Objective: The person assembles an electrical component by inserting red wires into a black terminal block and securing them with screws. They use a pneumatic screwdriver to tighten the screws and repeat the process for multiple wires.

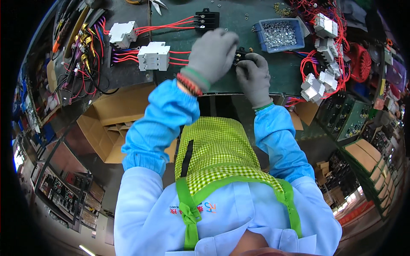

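Observation:
My left hand [213, 55], in a grey glove, is over the near black terminal block, its fingers curled down and hiding most of the block. What those fingers hold is hidden. Beside it, my gloved right hand [255, 79] bends its thumb and forefinger together at the exposed end of the terminal block [241, 54]; anything pinched there is too small to make out. Red wires run from under my left hand to a white circuit breaker [153, 56]. Farther back, a second black terminal block [207, 20] is joined by red wires to another white breaker [123, 34].
A blue bin [281, 35] of small metal hardware stands right of my hands. Several white breakers with red wires [326, 49] are piled at the right edge. Tools and loose wiring [81, 51] lie at the left. An open cardboard box [113, 121] sits below the bench edge.

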Action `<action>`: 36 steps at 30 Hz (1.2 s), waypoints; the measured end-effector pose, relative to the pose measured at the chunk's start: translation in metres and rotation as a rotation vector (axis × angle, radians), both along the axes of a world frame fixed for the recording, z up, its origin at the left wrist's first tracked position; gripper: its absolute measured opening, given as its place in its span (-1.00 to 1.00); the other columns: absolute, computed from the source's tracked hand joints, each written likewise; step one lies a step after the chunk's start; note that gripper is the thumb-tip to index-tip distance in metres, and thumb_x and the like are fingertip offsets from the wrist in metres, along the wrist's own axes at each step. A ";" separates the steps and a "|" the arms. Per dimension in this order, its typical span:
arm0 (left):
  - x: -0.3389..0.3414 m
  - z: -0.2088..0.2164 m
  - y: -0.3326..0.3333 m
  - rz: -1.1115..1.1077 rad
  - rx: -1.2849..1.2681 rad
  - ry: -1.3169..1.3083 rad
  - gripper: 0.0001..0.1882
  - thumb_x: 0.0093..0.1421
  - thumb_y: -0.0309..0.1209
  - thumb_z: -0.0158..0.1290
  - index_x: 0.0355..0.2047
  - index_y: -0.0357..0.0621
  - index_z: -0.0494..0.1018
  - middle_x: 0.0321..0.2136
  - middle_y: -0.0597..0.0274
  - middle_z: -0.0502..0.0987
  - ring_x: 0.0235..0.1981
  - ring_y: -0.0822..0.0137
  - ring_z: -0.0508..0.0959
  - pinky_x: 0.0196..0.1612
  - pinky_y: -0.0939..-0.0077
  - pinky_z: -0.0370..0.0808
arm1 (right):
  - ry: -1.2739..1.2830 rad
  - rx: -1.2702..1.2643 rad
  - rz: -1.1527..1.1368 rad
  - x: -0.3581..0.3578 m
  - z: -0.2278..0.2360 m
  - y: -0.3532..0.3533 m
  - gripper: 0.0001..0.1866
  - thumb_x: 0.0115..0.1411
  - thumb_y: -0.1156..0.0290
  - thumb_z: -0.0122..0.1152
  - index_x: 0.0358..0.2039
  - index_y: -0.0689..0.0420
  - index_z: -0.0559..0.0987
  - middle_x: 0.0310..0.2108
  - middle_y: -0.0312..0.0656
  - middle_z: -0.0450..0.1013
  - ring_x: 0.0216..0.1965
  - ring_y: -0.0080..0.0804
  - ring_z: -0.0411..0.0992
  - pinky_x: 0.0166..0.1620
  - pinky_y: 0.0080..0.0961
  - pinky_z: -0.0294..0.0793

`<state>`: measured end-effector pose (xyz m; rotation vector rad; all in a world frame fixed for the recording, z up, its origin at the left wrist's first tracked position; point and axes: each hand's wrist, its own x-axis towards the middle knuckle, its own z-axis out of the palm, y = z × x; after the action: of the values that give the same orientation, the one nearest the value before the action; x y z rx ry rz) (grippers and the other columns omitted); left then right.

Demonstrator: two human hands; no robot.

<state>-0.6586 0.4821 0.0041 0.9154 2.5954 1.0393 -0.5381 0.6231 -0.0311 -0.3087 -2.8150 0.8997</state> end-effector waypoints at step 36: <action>0.055 -0.004 -0.038 0.025 -0.001 0.136 -0.59 0.09 -0.34 0.18 -0.03 -0.11 0.46 -0.05 0.06 0.50 0.00 0.00 0.50 0.01 0.21 0.50 | 0.027 0.055 0.090 0.036 0.056 0.035 -0.79 0.06 0.47 0.31 -0.25 0.13 0.61 -0.13 -0.08 0.48 -0.09 -0.09 0.47 -0.04 -0.27 0.49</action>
<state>-0.6033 0.4443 -0.0003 0.9893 2.7235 1.0157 -0.5022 0.6577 0.0251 -0.1624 -2.8424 0.8352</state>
